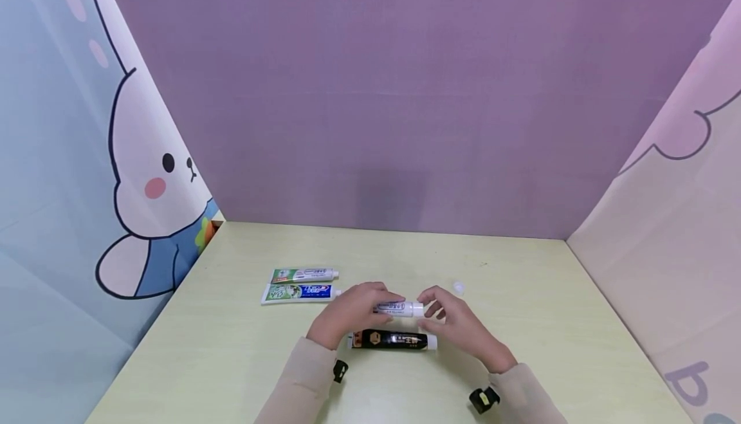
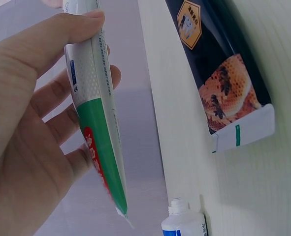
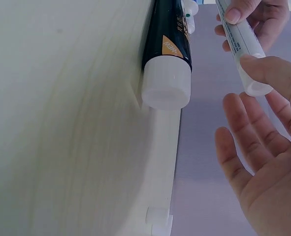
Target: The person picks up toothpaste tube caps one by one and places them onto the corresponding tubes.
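My left hand (image 1: 361, 308) grips a white-and-green toothpaste tube (image 2: 93, 83), thumb on one face and fingers behind it. The tube's white cap (image 3: 257, 87) points toward my right hand (image 1: 457, 321). My right hand's thumb and fingers are spread about that cap, and a small gap shows below it in the head view. Just nearer than the held tube, a black toothpaste tube (image 1: 393, 340) with a white cap (image 3: 166, 81) lies flat. Its crimped end carries a honeycomb-and-bee picture in the left wrist view.
Left of my hands lie a green-and-white tube (image 1: 303, 275) and a green-and-blue tube (image 1: 298, 293), side by side. A loose white cap (image 1: 458, 287) lies beyond my right hand. The pale table (image 1: 231, 359) ends at a purple backdrop (image 1: 393, 102), with printed cloths at both sides.
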`<act>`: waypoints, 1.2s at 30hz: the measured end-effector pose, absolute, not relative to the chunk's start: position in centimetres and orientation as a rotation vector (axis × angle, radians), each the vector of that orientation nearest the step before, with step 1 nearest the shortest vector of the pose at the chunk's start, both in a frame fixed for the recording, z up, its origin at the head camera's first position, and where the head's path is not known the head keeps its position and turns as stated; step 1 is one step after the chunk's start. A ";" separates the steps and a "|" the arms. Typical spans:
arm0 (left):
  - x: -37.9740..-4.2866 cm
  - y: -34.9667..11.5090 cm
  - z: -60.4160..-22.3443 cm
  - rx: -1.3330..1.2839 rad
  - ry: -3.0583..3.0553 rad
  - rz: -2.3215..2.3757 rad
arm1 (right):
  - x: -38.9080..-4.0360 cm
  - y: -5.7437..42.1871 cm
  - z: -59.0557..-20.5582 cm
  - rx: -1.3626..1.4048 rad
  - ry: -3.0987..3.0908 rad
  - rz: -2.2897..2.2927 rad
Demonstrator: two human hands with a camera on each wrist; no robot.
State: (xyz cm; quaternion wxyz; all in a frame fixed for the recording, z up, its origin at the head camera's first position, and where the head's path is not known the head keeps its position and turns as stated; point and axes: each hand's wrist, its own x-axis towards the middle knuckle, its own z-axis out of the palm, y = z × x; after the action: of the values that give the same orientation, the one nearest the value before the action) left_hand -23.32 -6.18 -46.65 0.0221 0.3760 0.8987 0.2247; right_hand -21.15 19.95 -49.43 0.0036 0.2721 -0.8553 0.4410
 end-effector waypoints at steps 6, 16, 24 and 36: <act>-23.4 -6.1 -46.8 1.175 2.792 0.692 | -21.2 19.8 -49.3 0.845 -2.679 1.384; -23.3 -6.1 -46.5 1.159 2.788 0.713 | -21.0 19.7 -49.1 0.866 -2.675 1.358; -23.2 -6.2 -46.3 1.169 2.784 0.732 | -20.9 19.8 -48.9 0.862 -2.679 1.388; -23.0 -6.1 -46.1 1.176 2.784 0.711 | -20.8 19.7 -48.9 0.767 -2.803 1.341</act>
State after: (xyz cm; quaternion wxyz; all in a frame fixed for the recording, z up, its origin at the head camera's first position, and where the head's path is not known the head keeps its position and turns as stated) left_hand -23.03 -6.09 -46.07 0.0187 0.3786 0.8966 0.2290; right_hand -20.85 19.65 -48.94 -0.0297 0.2395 -0.8754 0.4188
